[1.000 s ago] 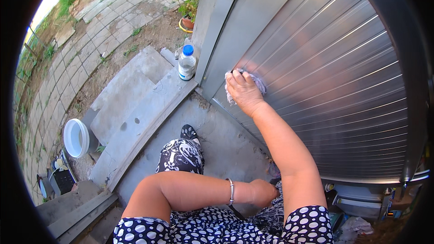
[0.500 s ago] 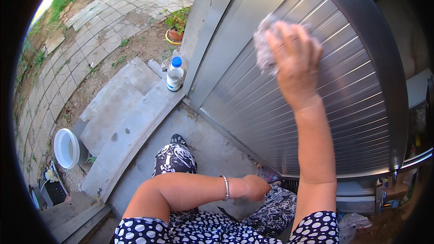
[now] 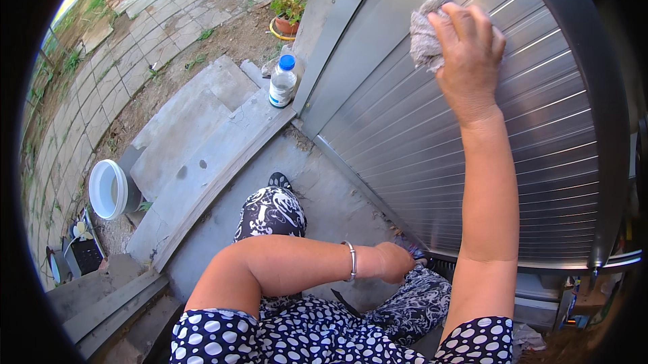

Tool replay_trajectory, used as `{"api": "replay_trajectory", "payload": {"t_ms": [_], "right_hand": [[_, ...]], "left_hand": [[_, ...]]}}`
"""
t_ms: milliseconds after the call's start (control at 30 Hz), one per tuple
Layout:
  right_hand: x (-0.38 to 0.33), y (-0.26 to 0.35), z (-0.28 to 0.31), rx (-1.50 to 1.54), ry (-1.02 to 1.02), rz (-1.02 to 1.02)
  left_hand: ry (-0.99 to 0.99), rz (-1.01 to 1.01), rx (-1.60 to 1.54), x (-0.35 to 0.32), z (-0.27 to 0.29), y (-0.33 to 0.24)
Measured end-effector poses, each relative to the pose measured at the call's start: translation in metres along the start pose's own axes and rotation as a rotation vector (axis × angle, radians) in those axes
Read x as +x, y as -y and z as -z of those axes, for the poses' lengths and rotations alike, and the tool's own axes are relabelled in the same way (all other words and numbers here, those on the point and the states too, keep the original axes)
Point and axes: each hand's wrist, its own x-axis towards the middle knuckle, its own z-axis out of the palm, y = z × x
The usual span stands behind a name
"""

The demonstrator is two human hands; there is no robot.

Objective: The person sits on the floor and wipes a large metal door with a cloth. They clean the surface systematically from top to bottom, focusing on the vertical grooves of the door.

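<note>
Bunched under the spread fingertips of my right hand [image 3: 472,60] is a greyish-pink cloth [image 3: 426,37], pressed against the ribbed panel of a silver metal door [image 3: 412,128]. My right arm is stretched out far up the door. Across my lap lies my left forearm, with a silver bracelet on the wrist. My left hand [image 3: 393,263] is curled closed near my right knee, its fingers mostly turned out of sight; whether it holds anything is hidden.
A clear plastic bottle [image 3: 282,82] with a blue cap stands on the concrete step [image 3: 223,145] beside the door frame. A white bucket [image 3: 108,188] lies tipped at the left. Beyond the step are a potted plant [image 3: 289,13] and paving. Assorted items crowd the lower right.
My view has shifted, so the step and bottle sit higher and farther right. My right hand, with the cloth, has moved up along the door. My left hand stays near the knee.
</note>
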Motion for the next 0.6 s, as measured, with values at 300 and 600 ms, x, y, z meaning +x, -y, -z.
{"api": "replay_trajectory", "payload": {"t_ms": [300,600], "right_hand": [[-0.090,0.092,-0.081,0.111,0.244,0.184],[-0.163,0.177,-0.151,0.244,0.432,0.336]], "left_hand": [[0.041,-0.059,-0.034,-0.022,0.004,-0.015],[0.067,-0.065,-0.077,-0.024,0.000,-0.013]]}}
